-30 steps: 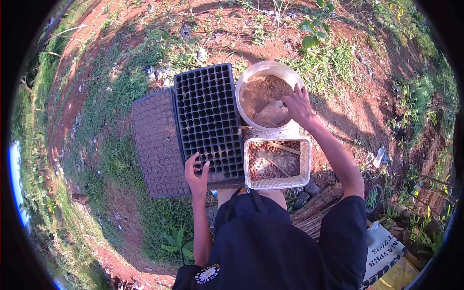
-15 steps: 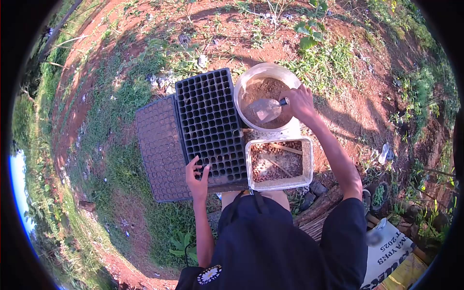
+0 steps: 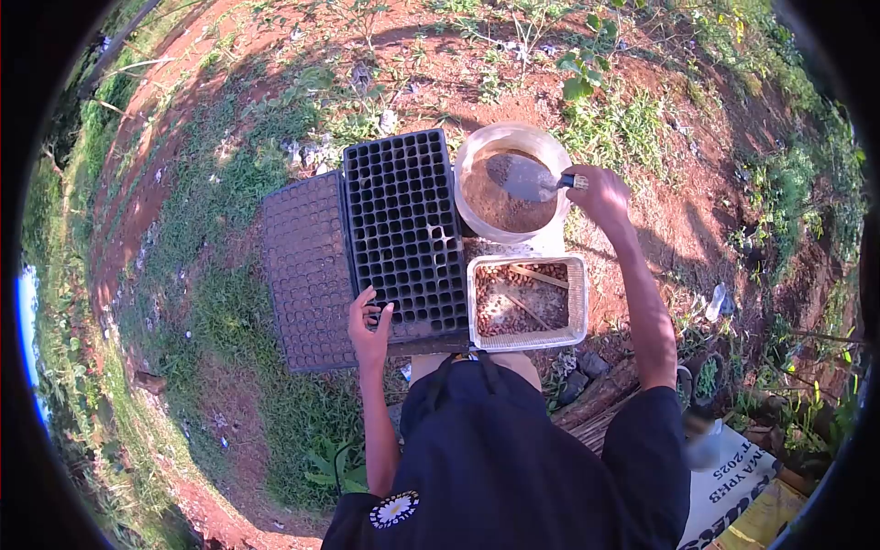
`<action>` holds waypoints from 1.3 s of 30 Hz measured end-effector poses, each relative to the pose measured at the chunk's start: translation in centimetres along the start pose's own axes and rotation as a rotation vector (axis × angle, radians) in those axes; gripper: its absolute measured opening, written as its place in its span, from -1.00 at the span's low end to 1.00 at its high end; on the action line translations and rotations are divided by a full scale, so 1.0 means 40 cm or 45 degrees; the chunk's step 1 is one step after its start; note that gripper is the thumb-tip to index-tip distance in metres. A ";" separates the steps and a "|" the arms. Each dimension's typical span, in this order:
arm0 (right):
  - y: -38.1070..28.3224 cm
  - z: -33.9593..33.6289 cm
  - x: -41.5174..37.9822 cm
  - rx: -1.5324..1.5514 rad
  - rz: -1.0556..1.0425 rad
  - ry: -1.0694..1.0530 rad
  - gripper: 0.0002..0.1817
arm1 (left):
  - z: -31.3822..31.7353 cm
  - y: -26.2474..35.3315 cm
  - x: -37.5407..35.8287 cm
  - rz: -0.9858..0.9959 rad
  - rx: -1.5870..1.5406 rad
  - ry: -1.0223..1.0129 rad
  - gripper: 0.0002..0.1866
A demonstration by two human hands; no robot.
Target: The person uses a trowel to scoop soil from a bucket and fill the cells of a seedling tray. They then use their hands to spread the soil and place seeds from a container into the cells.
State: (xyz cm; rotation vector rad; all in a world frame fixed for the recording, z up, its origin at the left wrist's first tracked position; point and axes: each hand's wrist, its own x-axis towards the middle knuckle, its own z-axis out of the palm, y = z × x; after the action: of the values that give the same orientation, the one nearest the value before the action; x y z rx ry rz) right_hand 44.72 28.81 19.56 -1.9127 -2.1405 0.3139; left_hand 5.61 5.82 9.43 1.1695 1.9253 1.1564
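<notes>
My right hand (image 3: 600, 197) is closed around the handle of a trowel (image 3: 530, 179), whose blade lies over the inside of a round translucent bucket (image 3: 466, 213). Brown soil (image 3: 502, 206) fills the lower part of that bucket. My left hand (image 3: 369, 332) has its fingers apart and bent, holding nothing, at the near left corner of a black seedling tray (image 3: 403, 215). Most of this tray's cells look dark and hollow, with some soil along its near edge. Left of it lies a second seedling tray (image 3: 307, 275) with soil-filled cells.
A rectangular plastic tub (image 3: 577, 302) near my lap holds brown seeds (image 3: 495, 312) and two thin sticks. Logs (image 3: 600, 394) and a printed sack (image 3: 733, 481) lie at the lower right. Grass and reddish ground surround the trays.
The trowel has moved up and slightly right within the bucket, its blade turned to point farther left. My left hand stays by the tray corner. The whole view has shifted a little.
</notes>
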 end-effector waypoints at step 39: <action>-0.411 0.385 -0.798 0.029 0.399 -0.240 -0.56 | 0.022 -0.250 -0.080 0.165 0.058 -0.945 -0.54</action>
State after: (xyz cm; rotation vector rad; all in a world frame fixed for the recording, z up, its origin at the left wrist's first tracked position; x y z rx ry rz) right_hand 27.59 -4.64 8.93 -2.2863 -1.9271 0.5970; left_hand 3.93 0.93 0.25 1.4966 1.3210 0.5994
